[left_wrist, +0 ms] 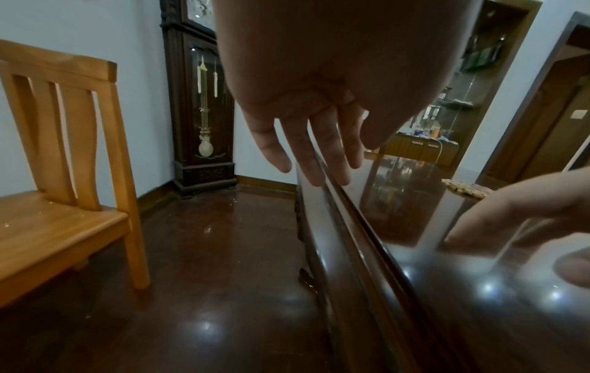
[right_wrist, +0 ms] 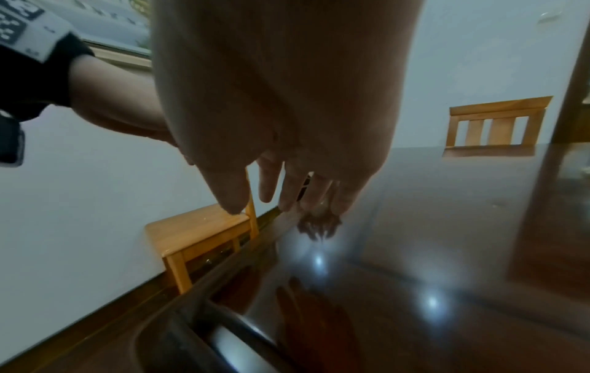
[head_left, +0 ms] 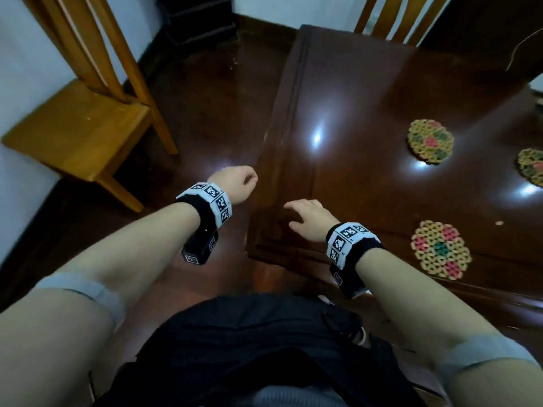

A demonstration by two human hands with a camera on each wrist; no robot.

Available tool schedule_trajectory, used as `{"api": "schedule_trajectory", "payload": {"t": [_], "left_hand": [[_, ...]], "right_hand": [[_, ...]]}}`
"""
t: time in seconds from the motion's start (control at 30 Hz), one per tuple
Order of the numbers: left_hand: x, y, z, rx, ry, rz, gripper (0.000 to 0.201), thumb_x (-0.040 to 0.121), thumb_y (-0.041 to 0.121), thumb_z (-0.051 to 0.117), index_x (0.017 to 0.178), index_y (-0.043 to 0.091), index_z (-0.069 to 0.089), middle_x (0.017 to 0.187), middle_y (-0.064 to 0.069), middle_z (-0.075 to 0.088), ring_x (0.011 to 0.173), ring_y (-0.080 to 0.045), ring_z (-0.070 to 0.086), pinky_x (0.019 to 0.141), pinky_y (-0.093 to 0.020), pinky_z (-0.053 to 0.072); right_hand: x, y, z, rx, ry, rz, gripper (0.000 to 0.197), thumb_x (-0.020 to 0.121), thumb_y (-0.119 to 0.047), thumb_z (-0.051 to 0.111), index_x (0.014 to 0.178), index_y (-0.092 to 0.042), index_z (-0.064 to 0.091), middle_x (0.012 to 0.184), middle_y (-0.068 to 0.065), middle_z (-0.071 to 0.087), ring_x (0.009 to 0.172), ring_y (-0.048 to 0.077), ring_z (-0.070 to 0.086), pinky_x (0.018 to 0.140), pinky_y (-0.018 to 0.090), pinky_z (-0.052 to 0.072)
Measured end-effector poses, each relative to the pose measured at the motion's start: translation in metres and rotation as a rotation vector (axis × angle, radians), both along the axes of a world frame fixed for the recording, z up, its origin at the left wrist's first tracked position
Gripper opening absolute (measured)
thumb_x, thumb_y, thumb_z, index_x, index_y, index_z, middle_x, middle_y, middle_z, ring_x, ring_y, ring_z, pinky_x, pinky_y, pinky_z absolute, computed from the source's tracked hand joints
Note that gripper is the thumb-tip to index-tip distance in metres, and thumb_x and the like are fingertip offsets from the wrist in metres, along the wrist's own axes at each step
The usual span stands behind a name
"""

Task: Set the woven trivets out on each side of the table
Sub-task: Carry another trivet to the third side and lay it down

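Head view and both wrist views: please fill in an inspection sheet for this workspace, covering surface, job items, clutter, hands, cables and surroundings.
Surface: dark glossy table, reflecting lights.
Job's things: three woven trivets on the table: near trivet, middle trivet, far-right trivet cut off by the frame edge.
Clutter: small pale speck beside the near trivet.
Hands: left hand over the floor beside the table edge, holding nothing; right hand over the table, fingers spread, holding nothing.
Cables: thin cord at the far right.
Surroundings: wooden chair, second chair, grandfather clock.
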State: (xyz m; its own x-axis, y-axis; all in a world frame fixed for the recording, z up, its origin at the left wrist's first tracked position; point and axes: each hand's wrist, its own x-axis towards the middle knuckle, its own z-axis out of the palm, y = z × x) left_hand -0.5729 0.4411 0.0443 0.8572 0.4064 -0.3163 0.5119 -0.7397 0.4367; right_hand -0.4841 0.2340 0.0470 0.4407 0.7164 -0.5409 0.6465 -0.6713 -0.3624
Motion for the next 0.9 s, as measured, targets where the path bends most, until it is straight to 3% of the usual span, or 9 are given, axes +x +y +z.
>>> {"api": "schedule_trajectory", "payload": {"t": [0.1, 0.3, 0.47, 0.67, 0.9], "left_hand": [[-0.015, 0.029, -0.004, -0.031, 0.016, 0.011, 0.017, 0.091, 0.04, 0.043, 0.09, 0.034, 0.06, 0.088, 0.008, 0.061, 0.089, -0.022, 0.062, 0.079, -0.037, 0.052], [0.0, 0.064, -0.013, -0.087, 0.033, -0.075, 0.022, 0.091, 0.039, 0.044, 0.097, 0.033, 0.063, 0.099, 0.007, 0.065, 0.095, -0.019, 0.061, 0.087, -0.041, 0.053], [0.057, 0.092, -0.014, -0.078, 0.088, -0.203, 0.034, 0.093, 0.045, 0.036, 0.093, 0.026, 0.065, 0.096, 0.004, 0.07, 0.089, -0.021, 0.064, 0.082, -0.042, 0.054], [0.143, 0.127, -0.007, -0.011, 0.126, -0.327, 0.039, 0.094, 0.047, 0.032, 0.092, 0.026, 0.065, 0.095, 0.004, 0.071, 0.09, -0.021, 0.064, 0.083, -0.042, 0.054], [0.213, 0.124, 0.001, -0.019, 0.165, -0.531, 0.04, 0.092, 0.047, 0.033, 0.089, 0.022, 0.064, 0.093, 0.001, 0.071, 0.086, -0.022, 0.065, 0.081, -0.045, 0.055]], "right_hand": [[-0.018, 0.038, -0.004, -0.027, 0.01, 0.022, 0.049, 0.095, -0.026, 0.05, 0.143, -0.024, 0.039, 0.151, 0.002, 0.04, 0.141, 0.027, 0.028, 0.112, 0.046, 0.034], [-0.002, 0.074, -0.012, -0.032, 0.027, -0.136, 0.045, 0.093, -0.027, 0.049, 0.138, -0.026, 0.046, 0.143, 0.005, 0.05, 0.132, 0.027, 0.042, 0.105, 0.048, 0.043], [0.04, 0.09, -0.022, 0.006, 0.066, -0.294, 0.041, 0.095, -0.024, 0.047, 0.135, -0.028, 0.049, 0.137, 0.001, 0.056, 0.13, 0.023, 0.046, 0.103, 0.044, 0.046], [0.095, 0.117, -0.03, 0.053, 0.097, -0.486, 0.038, 0.095, -0.024, 0.044, 0.132, -0.031, 0.052, 0.135, 0.0, 0.057, 0.124, 0.022, 0.05, 0.099, 0.042, 0.048], [0.111, 0.114, -0.028, 0.143, 0.137, -0.77, 0.034, 0.095, -0.022, 0.044, 0.12, -0.033, 0.063, 0.132, -0.003, 0.061, 0.112, 0.02, 0.062, 0.095, 0.036, 0.052]]}}
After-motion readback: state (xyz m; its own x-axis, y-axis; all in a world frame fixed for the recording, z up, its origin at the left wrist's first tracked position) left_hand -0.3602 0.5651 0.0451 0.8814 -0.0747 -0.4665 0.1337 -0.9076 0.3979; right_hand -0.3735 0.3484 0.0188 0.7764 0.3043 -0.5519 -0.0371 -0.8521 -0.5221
